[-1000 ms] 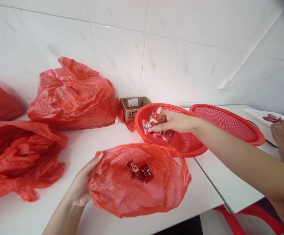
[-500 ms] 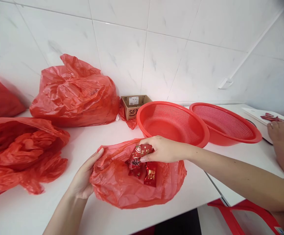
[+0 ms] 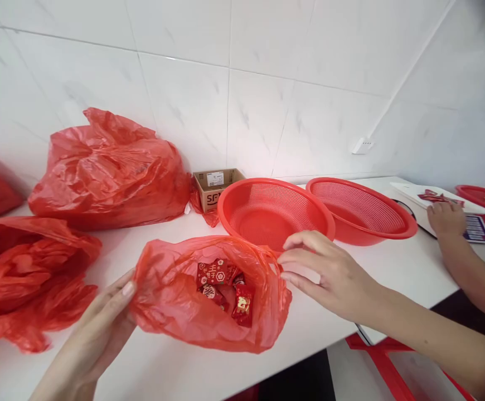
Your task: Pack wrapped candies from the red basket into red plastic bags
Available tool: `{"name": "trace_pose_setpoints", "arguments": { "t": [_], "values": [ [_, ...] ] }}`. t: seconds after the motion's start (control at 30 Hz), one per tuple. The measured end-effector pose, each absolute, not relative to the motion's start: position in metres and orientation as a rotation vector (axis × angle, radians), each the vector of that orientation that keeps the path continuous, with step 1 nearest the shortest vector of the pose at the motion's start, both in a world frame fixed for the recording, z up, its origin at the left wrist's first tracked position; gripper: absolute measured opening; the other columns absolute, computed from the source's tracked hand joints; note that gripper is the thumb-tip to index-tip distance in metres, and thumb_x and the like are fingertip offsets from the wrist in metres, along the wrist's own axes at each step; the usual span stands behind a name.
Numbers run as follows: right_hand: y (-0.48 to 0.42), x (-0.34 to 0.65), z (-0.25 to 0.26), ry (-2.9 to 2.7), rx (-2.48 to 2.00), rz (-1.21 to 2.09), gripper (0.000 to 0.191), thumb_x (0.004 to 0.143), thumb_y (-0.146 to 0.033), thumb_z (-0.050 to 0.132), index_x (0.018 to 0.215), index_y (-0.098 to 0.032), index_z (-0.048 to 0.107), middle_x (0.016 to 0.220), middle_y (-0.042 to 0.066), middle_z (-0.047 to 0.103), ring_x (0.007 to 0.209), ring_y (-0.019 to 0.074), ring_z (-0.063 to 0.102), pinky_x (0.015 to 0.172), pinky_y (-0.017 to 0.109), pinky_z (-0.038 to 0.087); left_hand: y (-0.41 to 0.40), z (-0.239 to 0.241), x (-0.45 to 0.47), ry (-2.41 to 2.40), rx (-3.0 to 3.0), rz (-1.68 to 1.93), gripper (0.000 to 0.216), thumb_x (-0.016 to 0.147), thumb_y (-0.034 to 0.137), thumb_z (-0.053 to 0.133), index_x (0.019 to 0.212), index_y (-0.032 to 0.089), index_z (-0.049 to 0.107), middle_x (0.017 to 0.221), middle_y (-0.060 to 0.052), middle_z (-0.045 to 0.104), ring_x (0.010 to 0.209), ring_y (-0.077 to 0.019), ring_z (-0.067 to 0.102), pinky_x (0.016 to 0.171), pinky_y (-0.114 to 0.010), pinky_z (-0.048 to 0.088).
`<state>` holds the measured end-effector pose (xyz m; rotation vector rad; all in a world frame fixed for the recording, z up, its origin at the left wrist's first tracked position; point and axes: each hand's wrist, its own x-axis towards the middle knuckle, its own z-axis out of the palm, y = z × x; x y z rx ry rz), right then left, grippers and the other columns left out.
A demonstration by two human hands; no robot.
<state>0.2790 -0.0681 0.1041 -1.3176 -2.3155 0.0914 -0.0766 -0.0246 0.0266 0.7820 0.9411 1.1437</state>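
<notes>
Candy packets (image 3: pixel 221 287) already lie inside the open red bag (image 3: pixel 209 295) on the tabletop (image 3: pixel 330 312); my left hand (image 3: pixel 100 320) pinches its rim, my right hand (image 3: pixel 330 273) hovers empty, fingers spread. Nearest basket (image 3: pixel 273 214) looks emptied, I think.

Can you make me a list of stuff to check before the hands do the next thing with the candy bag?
1. Left hand grips the red bag edge: ok.
2. Bag mouth open, facing up: ok.
3. Wrapped candies lie inside the bag: ok.
4. Right hand is empty, fingers spread beside the bag rim: ok.
5. Near red basket has candy to pick: not ok, it looks empty.
6. Other person's hand stays clear, far right by the white tray: ok.
</notes>
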Motion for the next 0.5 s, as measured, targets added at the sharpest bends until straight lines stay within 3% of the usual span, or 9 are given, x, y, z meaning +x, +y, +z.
{"name": "trace_pose_setpoints", "arguments": {
  "t": [0.13, 0.27, 0.4, 0.5],
  "values": [
    [-0.082, 0.293, 0.095, -2.155, -1.644, 0.426, 0.033, 0.091, -0.045, 0.056, 0.114, -0.022, 0.049, 0.104, 0.008, 0.061, 0.085, 0.0193, 0.060, 0.071, 0.034, 0.050, -0.037, 0.026, -0.078, 1.092, 0.801, 1.188, 0.044, 0.067, 0.042, 0.082, 0.107, 0.025, 0.073, 0.099, -0.003, 0.077, 0.098, -0.0252, 0.069, 0.068, -0.021, 0.059],
    [-0.083, 0.278, 0.077, -2.091, -1.606, 0.768, 0.038, 0.089, -0.058, 0.053, 0.096, -0.022, 0.048, 0.081, 0.001, 0.062, 0.068, 0.0150, 0.057, 0.062, 0.028, 0.045, -0.043, 0.033, -0.074, 1.158, 0.810, 1.247, 0.042, 0.061, 0.042, 0.086, 0.099, 0.026, 0.074, 0.101, -0.001, 0.076, 0.095, -0.0233, 0.069, 0.065, -0.020, 0.059],
    [-0.070, 0.259, 0.064, -2.082, -1.540, 0.559, 0.037, 0.082, -0.053, 0.065, 0.080, -0.020, 0.047, 0.071, -0.003, 0.056, 0.060, 0.0116, 0.048, 0.057, 0.025, 0.036, -0.051, 0.048, -0.067, 1.213, 0.890, 1.290, 0.045, 0.053, 0.041, 0.089, 0.093, 0.026, 0.074, 0.102, 0.000, 0.076, 0.091, -0.0208, 0.069, 0.063, -0.020, 0.058],
    [-0.055, 0.262, 0.080, -2.096, -1.475, 0.444, 0.030, 0.087, -0.037, 0.059, 0.068, -0.019, 0.045, 0.066, -0.003, 0.050, 0.059, 0.0105, 0.044, 0.056, 0.025, 0.032, -0.054, 0.057, -0.082, 1.255, 0.970, 1.285, 0.026, 0.065, 0.038, 0.082, 0.086, 0.027, 0.071, 0.093, 0.006, 0.077, 0.087, -0.0179, 0.068, 0.068, -0.021, 0.057]
  ]
}}
